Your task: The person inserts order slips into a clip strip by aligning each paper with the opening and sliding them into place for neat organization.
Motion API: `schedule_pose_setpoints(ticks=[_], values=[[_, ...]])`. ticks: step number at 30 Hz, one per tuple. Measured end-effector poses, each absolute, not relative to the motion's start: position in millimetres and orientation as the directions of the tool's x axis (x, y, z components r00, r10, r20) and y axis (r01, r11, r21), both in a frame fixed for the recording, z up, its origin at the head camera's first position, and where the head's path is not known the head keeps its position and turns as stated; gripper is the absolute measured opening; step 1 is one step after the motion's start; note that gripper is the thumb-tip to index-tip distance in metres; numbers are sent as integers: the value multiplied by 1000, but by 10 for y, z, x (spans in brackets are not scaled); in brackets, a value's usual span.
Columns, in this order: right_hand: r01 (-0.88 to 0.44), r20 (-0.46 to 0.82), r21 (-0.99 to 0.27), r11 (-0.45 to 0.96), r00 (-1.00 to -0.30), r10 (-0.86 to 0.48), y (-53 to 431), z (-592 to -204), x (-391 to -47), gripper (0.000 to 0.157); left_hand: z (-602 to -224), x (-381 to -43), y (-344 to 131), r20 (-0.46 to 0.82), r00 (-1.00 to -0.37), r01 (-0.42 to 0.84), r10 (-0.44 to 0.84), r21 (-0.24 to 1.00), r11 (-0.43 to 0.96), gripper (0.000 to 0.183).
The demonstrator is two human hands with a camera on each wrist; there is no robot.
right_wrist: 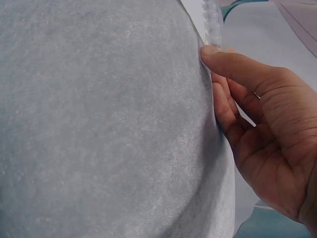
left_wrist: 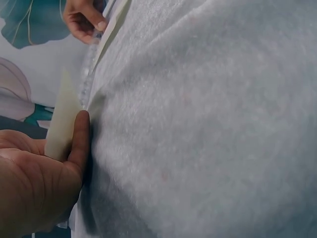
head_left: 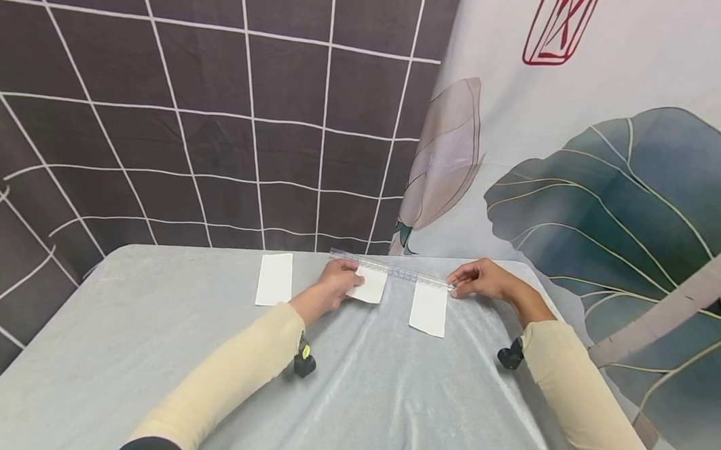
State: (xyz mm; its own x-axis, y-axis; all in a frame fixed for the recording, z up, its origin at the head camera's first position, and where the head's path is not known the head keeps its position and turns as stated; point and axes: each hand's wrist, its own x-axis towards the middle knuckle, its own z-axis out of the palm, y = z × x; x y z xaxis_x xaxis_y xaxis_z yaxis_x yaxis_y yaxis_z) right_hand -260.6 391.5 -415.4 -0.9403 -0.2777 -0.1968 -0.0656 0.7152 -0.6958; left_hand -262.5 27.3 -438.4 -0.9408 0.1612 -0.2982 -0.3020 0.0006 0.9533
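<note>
A clear plastic ruler (head_left: pixel 409 275) spans between my two hands near the table's far edge. My left hand (head_left: pixel 337 280) pinches a small white paper card (head_left: pixel 371 283), with its fingers at the ruler's left part. In the left wrist view this card (left_wrist: pixel 62 129) stands tilted up between thumb and index finger. My right hand (head_left: pixel 488 279) pinches the right end of the ruler between thumb and fingers; the ruler's bumpy edge (right_wrist: pixel 213 22) shows in the right wrist view. A second white card (head_left: pixel 429 310) lies just below the ruler, its top edge along it.
Farther left on the grey cloth-covered table (head_left: pixel 220 341) lies another white card (head_left: pixel 274 279). Behind the table hang a dark grid-patterned cloth (head_left: pixel 215 144) and a white cloth with leaf prints (head_left: pixel 610 205). The cloth has soft folds in front of me.
</note>
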Motion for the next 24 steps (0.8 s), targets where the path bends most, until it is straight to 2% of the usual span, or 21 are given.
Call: schedule_pose_setpoints(ticks=[6,24], values=[[-58,-202,-692,720,-941,-270,3912,-4150,-2605,38,-4387,-2610,317,-298,-940,-306,165,952,-27,48],[-52,-207,-683,729,-943,-261,3931,-4168,-2637,37,-4342,-2569,410,-299,-939,-299,172,954,23,47]])
